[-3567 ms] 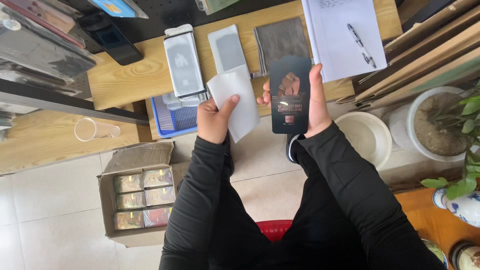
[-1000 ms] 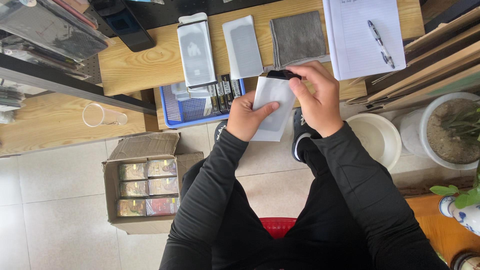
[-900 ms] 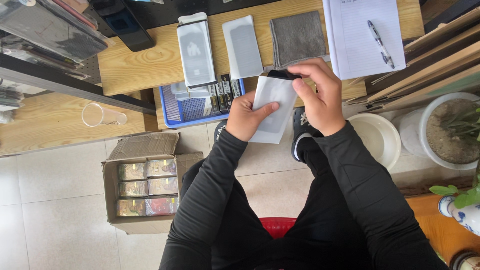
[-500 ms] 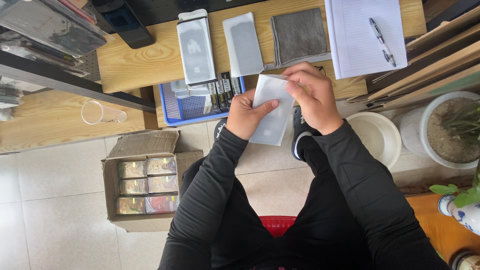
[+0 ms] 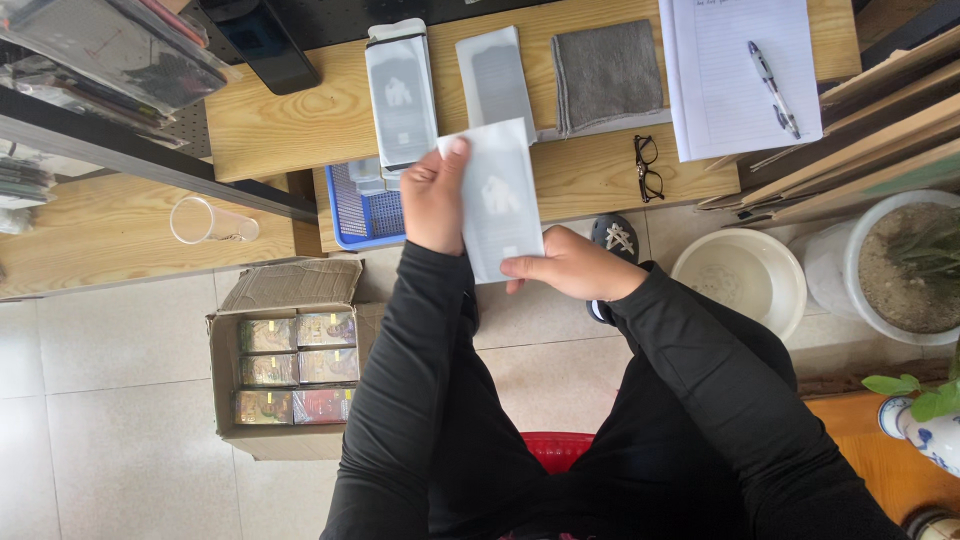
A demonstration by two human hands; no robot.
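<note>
Left hand [image 5: 432, 200] pinches white sleeve [image 5: 497, 200] at upper left edge – right hand [image 5: 562, 272] grips its lower end. Sleeve held upright above desk [image 5: 290, 120] edge, over blue basket [image 5: 362, 205]. Glasses [image 5: 647, 167] lie nearby on desk.

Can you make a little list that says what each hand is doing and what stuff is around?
Left hand: grips the white translucent sleeve at its upper left edge
Right hand: holds the sleeve's bottom edge
Desk: grey cloth, glasses, notepad with pen
Below desk: blue basket
Floor: cardboard box of small packs
</note>
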